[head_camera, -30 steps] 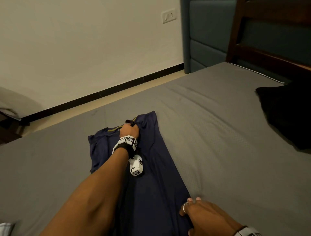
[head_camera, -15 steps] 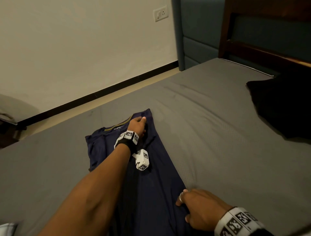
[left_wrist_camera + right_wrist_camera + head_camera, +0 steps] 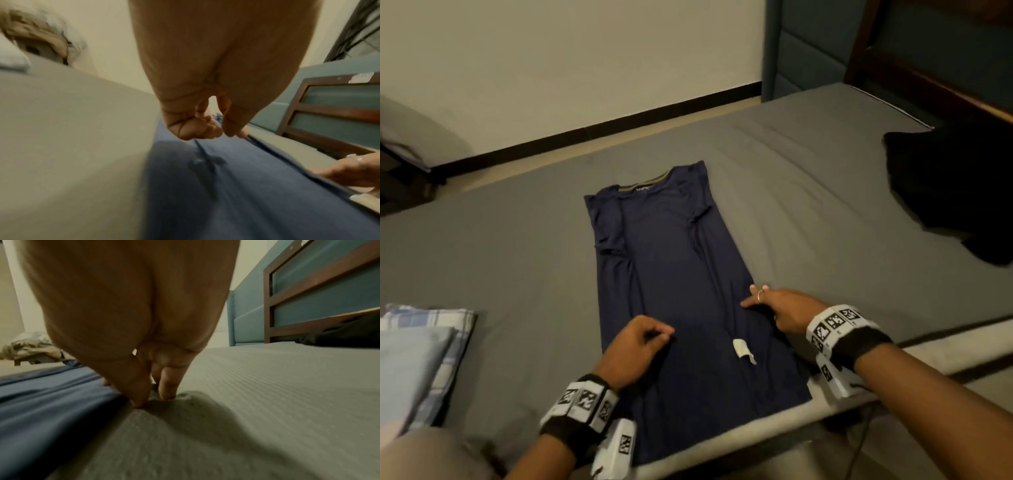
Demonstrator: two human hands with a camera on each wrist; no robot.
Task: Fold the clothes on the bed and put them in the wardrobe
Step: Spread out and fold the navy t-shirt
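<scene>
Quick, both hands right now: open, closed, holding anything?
Left hand: fingers curled, holding nothing, just above the navy t-shirt.
Right hand: open, fingertips resting on the bed sheet at the shirt's right edge.

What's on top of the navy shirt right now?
On the shirt: a white tag near the hem and right hand fingertips on its edge. Left hand is over it, contact unclear. Underneath is hidden.

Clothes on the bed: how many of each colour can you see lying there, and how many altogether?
Navy blue: 1, the T-shirt with both sides folded in, under both hands.
Black: 1, a crumpled garment near the headboard.
Pale blue and checked: 1 folded stack, pieces uncountable.
Total: 3.
</scene>
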